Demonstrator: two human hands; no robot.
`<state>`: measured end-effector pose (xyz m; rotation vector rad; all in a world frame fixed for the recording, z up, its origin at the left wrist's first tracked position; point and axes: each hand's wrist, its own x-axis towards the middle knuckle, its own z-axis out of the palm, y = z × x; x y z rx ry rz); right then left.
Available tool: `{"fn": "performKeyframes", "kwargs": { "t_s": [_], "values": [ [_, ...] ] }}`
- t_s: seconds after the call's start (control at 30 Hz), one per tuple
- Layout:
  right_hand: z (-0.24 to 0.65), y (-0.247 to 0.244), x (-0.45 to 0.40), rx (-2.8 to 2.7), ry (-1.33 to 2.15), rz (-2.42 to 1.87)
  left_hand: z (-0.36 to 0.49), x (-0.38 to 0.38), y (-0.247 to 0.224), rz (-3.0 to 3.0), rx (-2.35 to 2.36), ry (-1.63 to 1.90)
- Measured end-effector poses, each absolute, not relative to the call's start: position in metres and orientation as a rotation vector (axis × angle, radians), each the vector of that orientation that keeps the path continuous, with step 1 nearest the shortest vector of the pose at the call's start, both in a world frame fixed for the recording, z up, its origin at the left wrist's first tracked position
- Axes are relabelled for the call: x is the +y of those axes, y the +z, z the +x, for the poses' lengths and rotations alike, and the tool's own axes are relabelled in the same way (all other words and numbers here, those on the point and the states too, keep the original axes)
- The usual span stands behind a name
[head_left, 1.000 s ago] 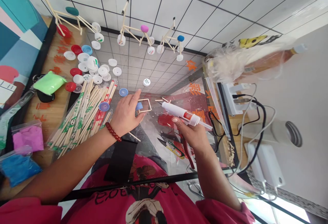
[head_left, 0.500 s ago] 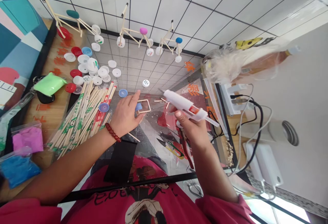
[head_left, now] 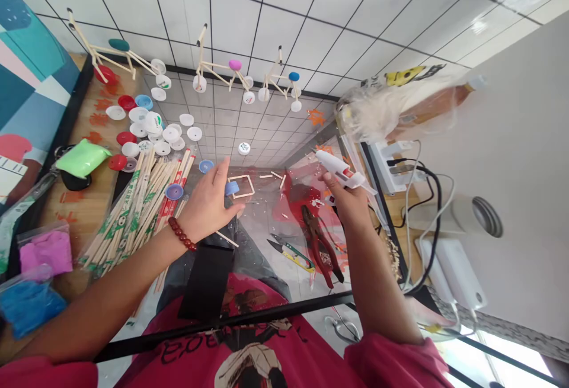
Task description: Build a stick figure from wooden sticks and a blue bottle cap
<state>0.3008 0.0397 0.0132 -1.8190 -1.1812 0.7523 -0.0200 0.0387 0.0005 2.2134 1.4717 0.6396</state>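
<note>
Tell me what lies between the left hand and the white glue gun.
Head view: a blue plastic cap, a square frame of wooden sticks, and loose sticks.

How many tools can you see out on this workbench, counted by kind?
Hot glue gun, held in the right hand: 1
Red-handled pliers: 1
Small snips with green and yellow handles: 1
Total: 3
</note>
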Motion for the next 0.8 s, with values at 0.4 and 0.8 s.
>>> {"fn": "performKeyframes", "kwargs": {
  "t_s": [0.4,0.8],
  "values": [
    [0.314,-0.009,0.037,-1.405,0.644,-1.932,-0.051,0.032,0.050,2.238,1.499,0.690],
    [0.257,0.020,-0.044,-1.526,0.016,-1.623,-0.079,-0.018,0.040,2.245,1.642,1.105]
  ]
}}
